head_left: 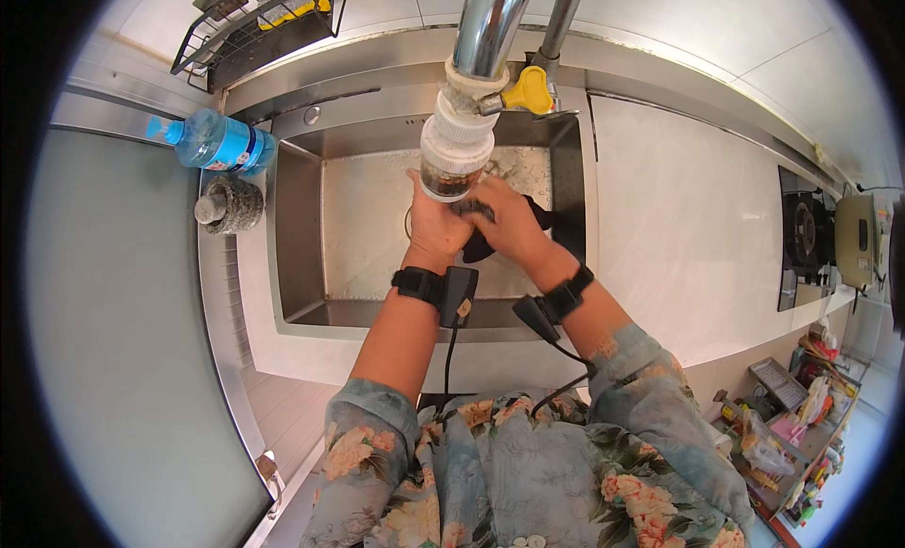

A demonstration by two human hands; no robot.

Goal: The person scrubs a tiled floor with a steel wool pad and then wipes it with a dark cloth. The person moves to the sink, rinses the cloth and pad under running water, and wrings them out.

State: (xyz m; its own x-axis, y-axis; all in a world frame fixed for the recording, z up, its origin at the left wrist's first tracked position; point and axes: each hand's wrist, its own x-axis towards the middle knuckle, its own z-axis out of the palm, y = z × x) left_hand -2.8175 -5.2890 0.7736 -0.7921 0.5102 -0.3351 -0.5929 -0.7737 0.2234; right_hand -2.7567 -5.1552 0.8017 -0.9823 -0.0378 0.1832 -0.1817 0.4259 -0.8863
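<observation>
My left hand (440, 226) is over the sink basin, thumb pointing away from me, its fingers partly hidden beneath the faucet filter. Close against it, my right hand (510, 219) bends its fingers over a small dark scrubber-like item (475, 209), which is blurred. Below and beside the right hand shows a black object (479, 247), mostly covered, so its kind is unclear. A thin curved edge peeks out left of my left hand. Directly above both hands hangs the white filter nozzle (458, 141) of the faucet, with dark grains inside its transparent end.
The stainless steel sink (300, 230) surrounds my hands. A yellow valve handle (532, 91) juts from the faucet. At left stand a blue pump bottle (230, 144) and a stone mortar (237, 205). A wire rack (247, 35) is behind; a gas stove (806, 230) lies right.
</observation>
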